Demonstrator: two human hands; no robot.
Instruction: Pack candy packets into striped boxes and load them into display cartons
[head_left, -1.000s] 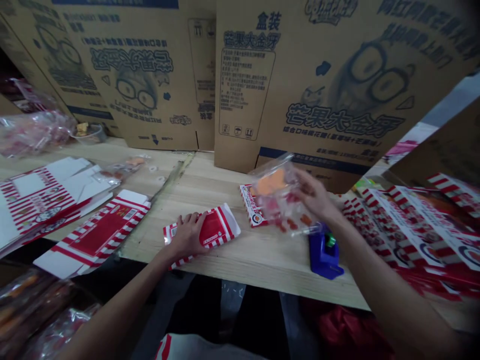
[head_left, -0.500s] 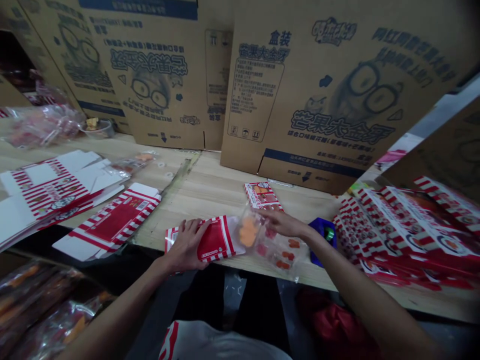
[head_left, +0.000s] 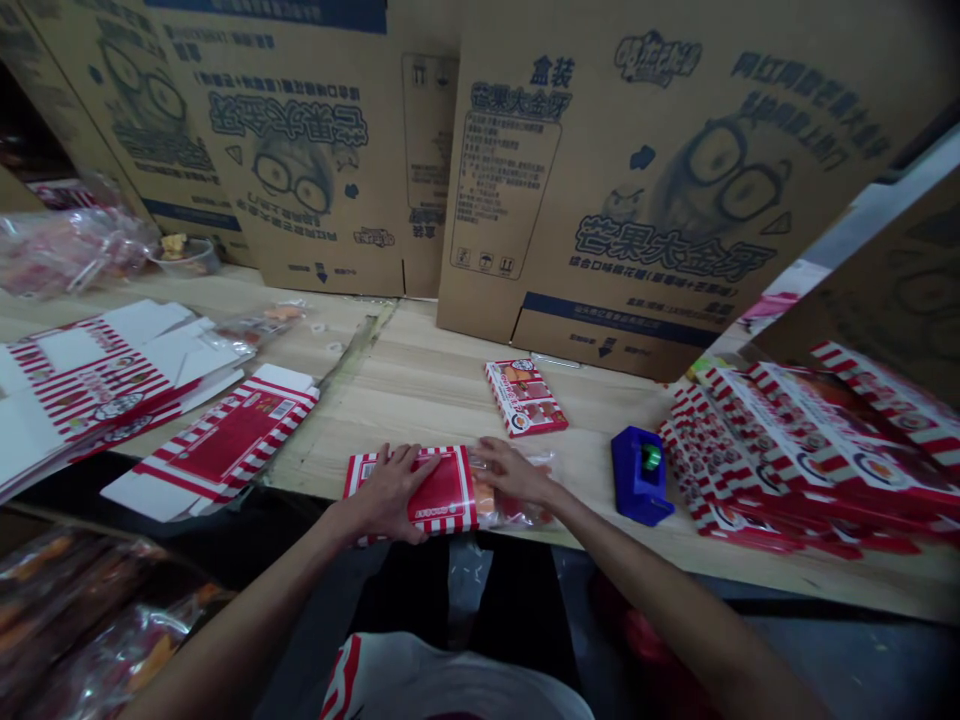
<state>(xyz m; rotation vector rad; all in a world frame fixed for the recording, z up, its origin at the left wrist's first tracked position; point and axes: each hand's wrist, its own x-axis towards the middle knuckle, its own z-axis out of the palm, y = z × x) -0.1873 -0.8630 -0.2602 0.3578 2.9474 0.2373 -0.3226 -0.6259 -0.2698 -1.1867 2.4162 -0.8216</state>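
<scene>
A red-and-white striped candy box [head_left: 448, 490] lies flat at the table's front edge. My left hand [head_left: 394, 492] grips it from above, thumb and fingers spread across its width. Out of the box's right end sticks a clear plastic candy packet [head_left: 517, 508] with orange and reddish pieces, partly inside the box. My right hand [head_left: 514, 470] is closed on this packet, fingertips close to the box opening. Behind my right hand lies a filled candy box [head_left: 525, 397] with pictures on its face.
A blue tape dispenser [head_left: 639, 478] stands at the right, beside stacked filled boxes [head_left: 817, 450]. Flattened cartons [head_left: 97, 380] and a single box blank [head_left: 225, 440] lie left. Big cardboard boxes [head_left: 585, 200] wall off the back. A plastic tub [head_left: 186, 258] sits back left.
My right hand has moved left and slid most of the packet into the box's right end. The filled box behind and the tape dispenser are now uncovered. My left hand stays on the box.
</scene>
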